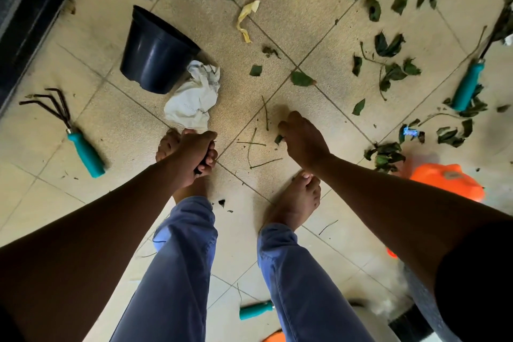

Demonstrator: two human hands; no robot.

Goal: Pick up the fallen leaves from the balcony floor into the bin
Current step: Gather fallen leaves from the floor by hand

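Leaves (204,165) mostly hidden in left hand's (198,155) closed grip; right hand (301,137) pinches a leaf scrap (278,138).

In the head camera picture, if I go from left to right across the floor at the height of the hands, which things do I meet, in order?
Hand rake → crumpled white paper → left hand, gripping dark leaf bits → bare twigs → right hand, pinching a small leaf → leaf pile → orange container.

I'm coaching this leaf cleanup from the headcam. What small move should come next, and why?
Probably lift the right hand, since it pinches a small leaf at the floor, then add it to the left hand, which already grips dark bits.
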